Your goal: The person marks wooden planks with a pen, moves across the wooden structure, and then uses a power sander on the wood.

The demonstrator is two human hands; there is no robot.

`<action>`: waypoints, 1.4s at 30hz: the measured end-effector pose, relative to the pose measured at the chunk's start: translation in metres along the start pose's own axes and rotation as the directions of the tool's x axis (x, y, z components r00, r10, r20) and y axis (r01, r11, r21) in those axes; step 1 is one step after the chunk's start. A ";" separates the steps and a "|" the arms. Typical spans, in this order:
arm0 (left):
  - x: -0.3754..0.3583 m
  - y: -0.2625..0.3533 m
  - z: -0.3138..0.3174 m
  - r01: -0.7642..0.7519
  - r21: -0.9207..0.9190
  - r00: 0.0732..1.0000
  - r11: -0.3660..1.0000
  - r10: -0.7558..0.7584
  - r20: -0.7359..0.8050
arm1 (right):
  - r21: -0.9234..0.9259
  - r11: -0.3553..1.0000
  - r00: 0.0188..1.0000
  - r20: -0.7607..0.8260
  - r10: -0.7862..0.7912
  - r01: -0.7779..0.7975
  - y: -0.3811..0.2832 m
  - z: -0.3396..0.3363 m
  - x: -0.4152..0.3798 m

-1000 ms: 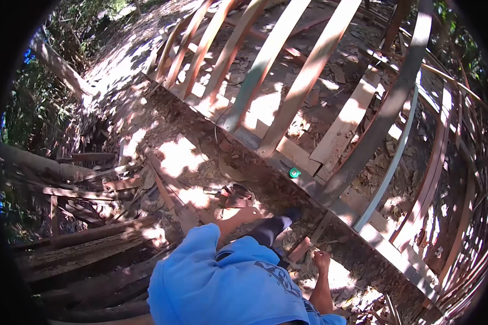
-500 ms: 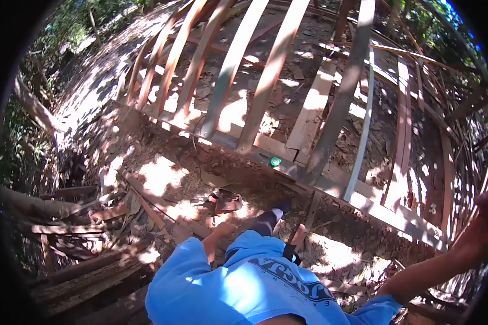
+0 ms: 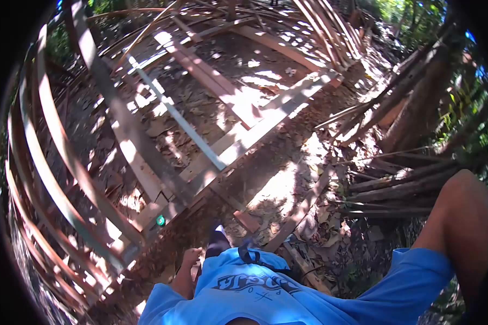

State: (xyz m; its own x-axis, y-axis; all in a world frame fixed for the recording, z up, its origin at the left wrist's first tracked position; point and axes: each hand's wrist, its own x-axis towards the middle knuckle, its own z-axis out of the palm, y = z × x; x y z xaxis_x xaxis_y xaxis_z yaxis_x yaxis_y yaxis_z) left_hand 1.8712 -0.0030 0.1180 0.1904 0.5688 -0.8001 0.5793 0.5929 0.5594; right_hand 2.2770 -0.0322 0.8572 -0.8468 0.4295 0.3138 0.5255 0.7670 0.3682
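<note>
My left hand (image 3: 191,255) hangs low beside my blue shirt (image 3: 244,295), its fingers curled in. It looks small and partly shaded, so whatever it may hold cannot be made out. Nearest to it runs the long wooden beam (image 3: 265,127) of a frame on the ground. On that beam lies a round green tape measure (image 3: 160,220), apart from my hand. My right arm (image 3: 461,216) is raised and bent at the right edge; the hand itself is outside the picture.
Several planks (image 3: 65,157) cross the frame at left. A pale narrow strip (image 3: 181,124) and a reddish board (image 3: 211,81) lie across it too. Stacked poles (image 3: 401,184) and a tree trunk (image 3: 423,103) stand at right. Dry leaves (image 3: 325,233) cover the ground.
My view has swung to the right, so the frame and tape measure appear farther left. My right arm has bent upward and its hand has left the picture. My left hand stays low, fingers curled.
</note>
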 end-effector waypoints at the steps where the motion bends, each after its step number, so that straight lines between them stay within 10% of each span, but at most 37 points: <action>1: 0.018 0.012 -0.004 -0.020 0.052 0.996 0.998 0.016 0.089 | -0.019 0.999 0.999 0.029 0.034 -0.034 0.002 0.000 -0.004; 8: 0.093 0.133 -0.011 -0.086 -0.120 0.973 0.989 0.109 0.202 | -0.073 0.983 0.977 0.119 0.177 -0.169 0.024 0.011 0.003; 15: 0.086 0.197 -0.053 -0.215 -0.173 0.977 0.961 0.214 -0.024 | -0.091 0.983 0.970 0.170 0.172 -0.159 0.055 0.016 0.018; 21: 0.051 0.076 -0.099 -0.232 -0.341 0.908 0.911 0.078 -0.411 | -0.068 0.997 0.997 0.053 0.048 -0.044 0.068 0.020 0.044; 23: 0.027 0.024 -0.102 -0.104 -0.623 0.912 0.775 -0.176 -0.370 | -0.090 0.992 0.982 -0.175 0.075 -0.091 0.074 0.014 0.037; 25: 0.002 -0.039 -0.079 -0.164 -0.754 0.846 0.636 -0.303 -0.439 | -0.039 0.969 0.861 -0.468 0.199 -0.246 0.086 0.036 0.022; 27: -0.014 -0.128 -0.055 -0.264 -0.839 0.946 0.476 -0.043 -0.323 | 0.253 0.847 0.569 -0.648 0.507 -0.467 0.110 0.107 -0.005; 30: -0.068 -0.161 -0.008 -0.014 -0.817 0.896 0.576 -0.355 -0.265 | 0.692 0.320 0.220 -0.232 0.948 -0.647 0.113 0.299 -0.071; 33: -0.098 -0.171 0.028 0.055 -0.822 0.881 0.567 -0.415 -0.227 | 0.426 -0.279 0.059 0.628 0.776 -0.861 -0.025 0.538 -0.143; 36: -0.117 -0.161 0.054 0.100 -0.817 0.884 0.568 -0.427 -0.189 | 0.127 -0.157 0.083 0.962 0.262 -0.979 -0.188 0.632 -0.149; 38: -0.126 -0.149 0.066 0.129 -0.807 0.888 0.576 -0.429 -0.164 | 0.393 0.176 0.424 0.880 0.212 -0.903 -0.266 0.698 -0.174; 40: -0.135 -0.145 0.072 0.136 -0.805 0.884 0.578 -0.437 -0.165 | 0.333 0.237 0.360 0.929 0.083 -0.913 -0.277 0.671 -0.136; 42: -0.141 -0.145 0.072 0.115 -0.808 0.881 0.578 -0.436 -0.186 | 0.524 0.148 0.533 0.846 0.025 -0.839 -0.268 0.662 -0.112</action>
State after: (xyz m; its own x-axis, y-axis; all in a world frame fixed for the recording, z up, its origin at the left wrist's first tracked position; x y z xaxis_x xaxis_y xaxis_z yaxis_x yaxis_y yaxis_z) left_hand 1.8170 -0.2103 0.1341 -0.2325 0.3487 -0.9080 -0.2842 0.8685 0.4062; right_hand 2.1764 0.0298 0.1437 -0.5075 0.6514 -0.5640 0.7450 0.0029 -0.6670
